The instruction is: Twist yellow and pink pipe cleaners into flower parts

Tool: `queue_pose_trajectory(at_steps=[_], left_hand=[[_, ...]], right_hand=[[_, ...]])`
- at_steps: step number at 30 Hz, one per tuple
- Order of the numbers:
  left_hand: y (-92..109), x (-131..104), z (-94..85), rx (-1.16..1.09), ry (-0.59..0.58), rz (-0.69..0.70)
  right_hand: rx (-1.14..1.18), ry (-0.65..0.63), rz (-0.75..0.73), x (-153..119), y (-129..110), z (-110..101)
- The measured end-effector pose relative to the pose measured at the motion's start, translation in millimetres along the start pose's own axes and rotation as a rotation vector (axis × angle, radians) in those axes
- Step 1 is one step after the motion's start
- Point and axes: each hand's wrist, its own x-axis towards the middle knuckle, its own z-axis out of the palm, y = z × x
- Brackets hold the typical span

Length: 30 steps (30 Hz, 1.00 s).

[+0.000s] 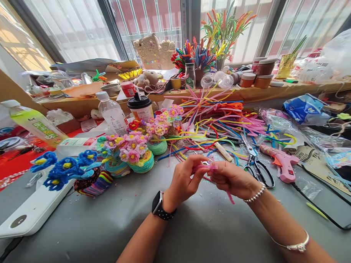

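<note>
Over the grey table, my left hand (pixel 190 177) and my right hand (pixel 234 179) meet, fingertips pinched together. Between them is a pink pipe cleaner (pixel 212 168), its free end sticking out below my right hand. Most of it is covered by my fingers. Behind my hands lie a white stick (pixel 223 152) and loose colourful pipe cleaners (pixel 222 114). Scissors (pixel 256 163) with black handles rest just right of my right hand, and beyond them a pink glue gun (pixel 282 162). Left of my left hand stand pots of pink pipe-cleaner flowers (pixel 134 147).
Blue pipe-cleaner flowers (pixel 66 168) lean over a white device (pixel 31 214) at left. Bottles (pixel 113 112) and a black-lidded cup (pixel 140 107) stand behind. The glue gun's cord (pixel 319 207) runs right. Jars (pixel 264 73) and a pipe-cleaner bouquet (pixel 194 57) line the sill.
</note>
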Motion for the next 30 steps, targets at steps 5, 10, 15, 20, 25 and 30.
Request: queue_pose_trajectory(at_steps=[5, 10, 15, 20, 25, 30], left_hand=[[0, 2, -2.0, 0.164, -0.063, -0.072], [3, 8, -2.1, 0.323, -0.171, -0.212], [1, 11, -1.4, 0.364, -0.258, -0.331], [-5, 12, -0.2, 0.301, -0.354, -0.422], [-9, 12, 0.0, 0.191, -0.440, -0.518], [-9, 12, -0.1, 0.110, -0.558, -0.587]], right_hand=[[-0.161, 0.076, -0.034, -1, -4, -5], [-0.473, 0.177, -0.082, -1, -10, -11], [-0.871, 0.229, -0.181, -2, -14, -13], [-1.120, 0.226, -0.254, 0, -9, -17], [-1.351, 0.209, -0.320, -2, -9, -14], [-1.560, 0.127, -0.327, -7, -12, -7]])
